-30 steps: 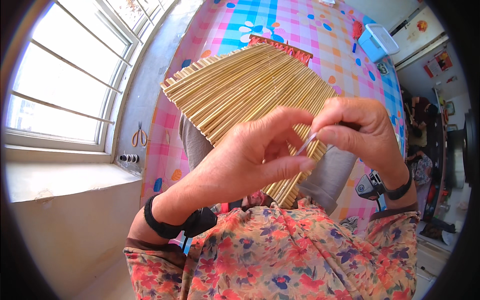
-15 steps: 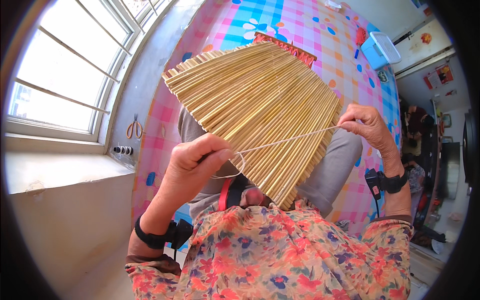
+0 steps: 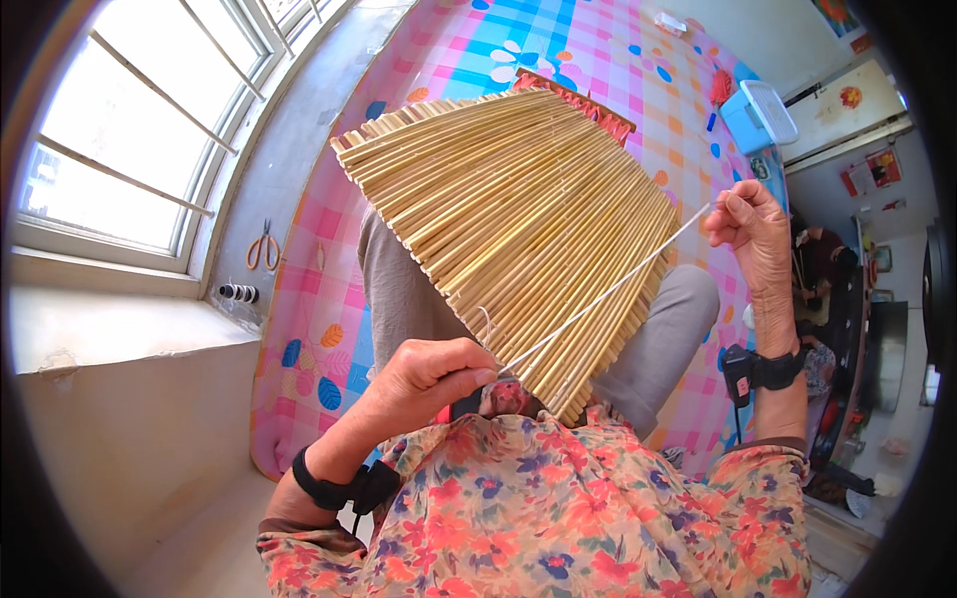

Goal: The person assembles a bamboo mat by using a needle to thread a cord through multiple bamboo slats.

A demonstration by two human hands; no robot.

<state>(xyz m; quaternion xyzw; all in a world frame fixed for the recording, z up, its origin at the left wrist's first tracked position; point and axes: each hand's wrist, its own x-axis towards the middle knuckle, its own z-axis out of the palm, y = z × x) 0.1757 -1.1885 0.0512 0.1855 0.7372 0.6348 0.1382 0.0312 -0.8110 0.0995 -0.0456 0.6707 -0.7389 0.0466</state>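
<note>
A mat of thin straw-coloured stalks (image 3: 528, 219), laid side by side, rests across my lap with its far end over the bed cover. A white cord (image 3: 608, 292) runs taut and slanting above the near part of the mat. My left hand (image 3: 429, 384) pinches one end low, beside the mat's near left edge, where a small loop of cord stands up. Off the mat's right edge, my right hand (image 3: 750, 219) is raised, and its thumb and finger grip the other end. The grey trousers on my knees show on both sides of the mat.
Scissors (image 3: 263, 247) and several small dark and white spools (image 3: 238, 292) lie on the sill by the barred window at left. A blue box with a white lid (image 3: 758, 115) stands at the far right. A wooden-edged red piece (image 3: 588, 103) lies past the mat.
My left hand has moved down and right, toward the mat's near corner. My right hand has risen and gone outward, so the cord now spans longer and steeper.
</note>
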